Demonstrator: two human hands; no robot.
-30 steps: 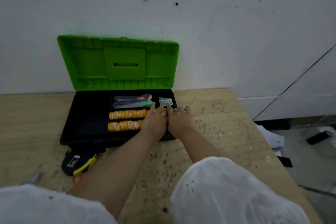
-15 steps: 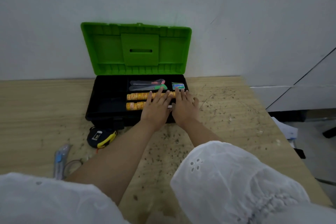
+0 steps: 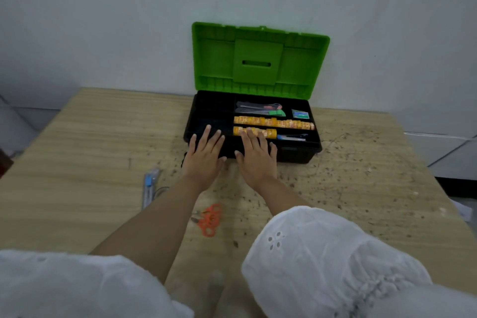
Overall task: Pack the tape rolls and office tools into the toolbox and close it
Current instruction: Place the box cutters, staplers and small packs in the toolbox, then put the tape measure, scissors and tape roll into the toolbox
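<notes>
Currently the toolbox (image 3: 296,153) sits on the wooden table (image 3: 77,162) against the wall (image 3: 103,20), with its green lid (image 3: 258,59) open and upright.

Both hands lie palm-down over the front rim, fingers straight and spread, gripping nothing.
- Left hand (image 3: 205,155): fingertips over the dark left compartment.
- Right hand (image 3: 255,156): fingertips reach the front tape row (image 3: 263,132). Can't tell if they press on it.

Inside the tray:
- Back tape row (image 3: 273,122): yellow-orange rolls end to end, longer than the front row and just behind it.
- Two cutters (image 3: 260,109) in the rear compartment, red and green ends.
- Small blue-green box (image 3: 300,114) at rear right.
- Blue-tipped tool (image 3: 291,137) right of the front row, type unclear.

On the table, outside the box:
- Orange scissors (image 3: 209,218) between the forearms.
- Clear-blue knife (image 3: 149,186) left of the left forearm.

White sleeves (image 3: 322,261) fill the bottom of the view.
</notes>
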